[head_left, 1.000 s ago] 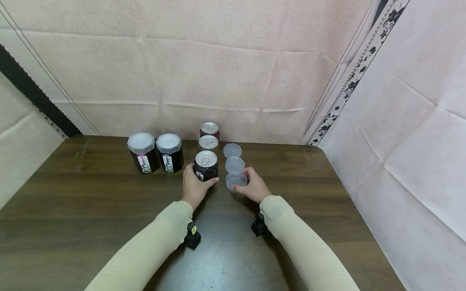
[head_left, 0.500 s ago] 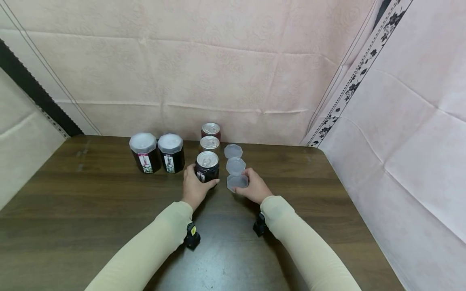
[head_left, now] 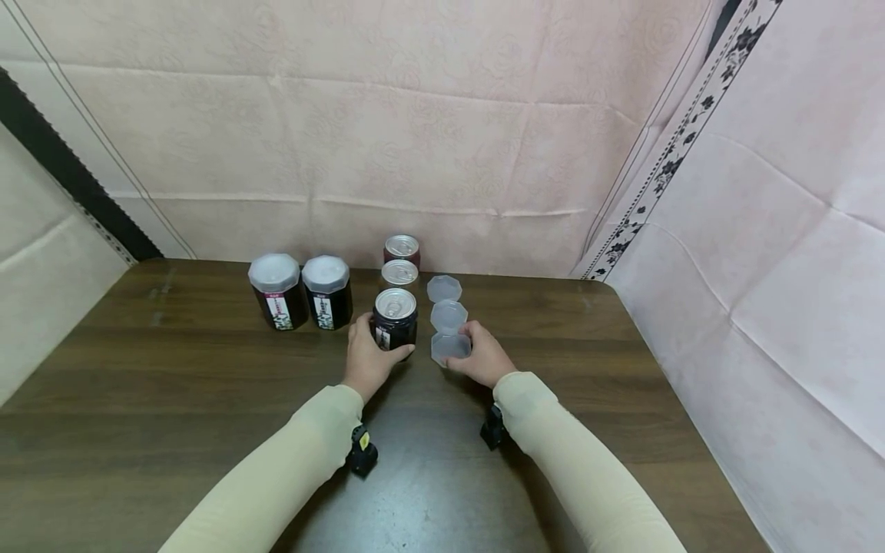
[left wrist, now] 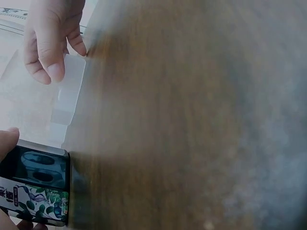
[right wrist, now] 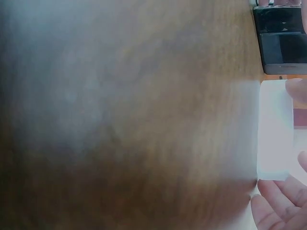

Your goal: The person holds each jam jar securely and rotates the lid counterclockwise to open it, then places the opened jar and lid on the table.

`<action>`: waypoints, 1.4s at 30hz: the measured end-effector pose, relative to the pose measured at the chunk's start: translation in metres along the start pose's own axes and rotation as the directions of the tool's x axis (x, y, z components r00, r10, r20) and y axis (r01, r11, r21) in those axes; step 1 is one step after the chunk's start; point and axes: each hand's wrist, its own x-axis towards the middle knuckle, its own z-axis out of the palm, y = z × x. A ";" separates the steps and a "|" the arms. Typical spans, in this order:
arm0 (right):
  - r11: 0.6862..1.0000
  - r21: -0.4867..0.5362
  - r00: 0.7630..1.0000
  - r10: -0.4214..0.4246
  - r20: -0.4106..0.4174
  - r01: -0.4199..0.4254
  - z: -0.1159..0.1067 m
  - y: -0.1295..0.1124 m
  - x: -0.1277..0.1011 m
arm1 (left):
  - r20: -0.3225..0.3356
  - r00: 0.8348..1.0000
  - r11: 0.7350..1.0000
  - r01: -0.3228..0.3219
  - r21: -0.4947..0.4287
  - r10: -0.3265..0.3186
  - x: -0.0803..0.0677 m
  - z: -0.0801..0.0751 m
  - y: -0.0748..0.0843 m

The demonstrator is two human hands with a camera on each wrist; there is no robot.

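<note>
My left hand (head_left: 369,357) holds a dark can (head_left: 396,322) with a silver pull-tab top, thumb on the near side and fingers on the left. Its leafy label (left wrist: 38,201) shows in the left wrist view. To the right of the can, my right hand (head_left: 484,355) grips a clear, eight-sided plastic lid (head_left: 448,348) by its edges between thumb and fingers. Two more such lids, a middle lid (head_left: 449,316) and a far lid (head_left: 444,288), lie in line behind it. Behind the held can stand a middle can (head_left: 399,273) and a reddish far can (head_left: 402,247).
Two dark jars, a left jar (head_left: 278,296) and a right jar (head_left: 328,296), stand at the back left with translucent lids on. All rest on a brown wooden table (head_left: 207,407). A pale patterned cloth (head_left: 429,138) hangs behind the table's back edge.
My left hand has shifted very slightly left and toward me against the can. The right hand stays at the near lid, and the head view has drifted a little.
</note>
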 end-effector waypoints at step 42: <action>0.997 0.072 1.000 0.007 -0.007 -0.006 -0.023 -0.005 -0.031 | 0.019 0.990 0.985 -0.144 0.101 0.143 -0.028 -0.043 -0.010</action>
